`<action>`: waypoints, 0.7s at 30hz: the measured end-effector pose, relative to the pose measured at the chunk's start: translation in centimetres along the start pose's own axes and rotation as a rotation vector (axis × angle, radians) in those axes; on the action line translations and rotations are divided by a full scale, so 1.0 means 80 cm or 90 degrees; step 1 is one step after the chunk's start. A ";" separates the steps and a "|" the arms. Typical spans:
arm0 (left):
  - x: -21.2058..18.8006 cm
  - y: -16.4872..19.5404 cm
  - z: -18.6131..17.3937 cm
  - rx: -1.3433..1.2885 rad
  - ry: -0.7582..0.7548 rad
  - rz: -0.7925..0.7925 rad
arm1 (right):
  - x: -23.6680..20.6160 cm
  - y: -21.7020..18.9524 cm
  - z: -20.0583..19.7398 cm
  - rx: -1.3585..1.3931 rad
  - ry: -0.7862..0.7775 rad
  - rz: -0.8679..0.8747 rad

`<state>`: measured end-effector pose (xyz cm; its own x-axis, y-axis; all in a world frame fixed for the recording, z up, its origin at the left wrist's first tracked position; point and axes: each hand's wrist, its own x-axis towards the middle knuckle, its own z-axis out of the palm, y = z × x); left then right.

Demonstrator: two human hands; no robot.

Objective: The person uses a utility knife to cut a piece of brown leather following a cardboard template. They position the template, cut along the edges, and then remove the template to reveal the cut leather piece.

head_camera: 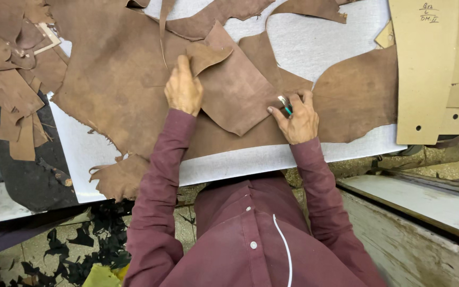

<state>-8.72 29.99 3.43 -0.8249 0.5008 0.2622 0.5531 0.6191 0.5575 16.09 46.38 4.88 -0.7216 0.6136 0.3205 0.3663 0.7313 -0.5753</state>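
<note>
Bright, even light from overhead, barely a shadow on the white surface (314, 48); sharp focus through the centre, edges bending slightly outward, floor below sitting darker

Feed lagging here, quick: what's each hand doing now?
Left hand: open, pressing flat on the brown leather piece.
Right hand: closed on a small cutting knife.

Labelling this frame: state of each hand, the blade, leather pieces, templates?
left hand: pressing flat on leather piece
right hand: gripping knife
knife: tip on the leather
leather piece: flat, one corner folded over
large hide: spread on board
card templates: lying flat, overlapped
</note>
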 end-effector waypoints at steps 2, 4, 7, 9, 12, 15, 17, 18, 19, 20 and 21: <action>0.001 -0.026 -0.016 -0.191 -0.008 -0.089 | 0.009 0.010 0.004 0.040 0.005 -0.071; -0.011 -0.049 -0.034 -0.338 0.082 -0.072 | 0.018 0.017 -0.001 0.126 -0.017 -0.126; -0.052 -0.071 -0.062 -0.471 0.171 -0.098 | 0.030 0.019 -0.026 0.180 0.013 -0.194; -0.101 -0.074 -0.076 -0.449 0.190 -0.124 | 0.028 0.014 -0.050 0.174 -0.080 -0.059; -0.164 -0.069 -0.081 -0.417 0.120 -0.162 | 0.025 0.001 -0.062 0.097 -0.128 -0.003; -0.190 -0.072 -0.089 -0.657 0.075 -0.411 | 0.019 -0.011 -0.055 0.027 -0.100 -0.075; -0.192 -0.073 -0.097 -0.655 0.088 -0.398 | 0.014 -0.015 -0.050 0.035 -0.075 -0.121; -0.190 -0.073 -0.102 -0.653 0.099 -0.386 | 0.013 -0.015 -0.047 0.061 -0.065 -0.139; -0.189 -0.071 -0.107 -0.551 0.115 -0.367 | 0.011 -0.014 -0.045 0.088 -0.055 -0.155; -0.188 -0.069 -0.113 -0.448 0.129 -0.348 | 0.009 -0.014 -0.043 0.100 -0.060 -0.143; -0.187 -0.066 -0.118 -0.347 0.140 -0.326 | 0.006 -0.012 -0.042 0.111 -0.063 -0.129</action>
<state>-0.38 13.50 3.97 -0.9977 0.0660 -0.0149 0.0075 0.3274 0.9449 17.35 46.98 8.18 -0.8268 0.4215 0.3726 0.1083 0.7692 -0.6298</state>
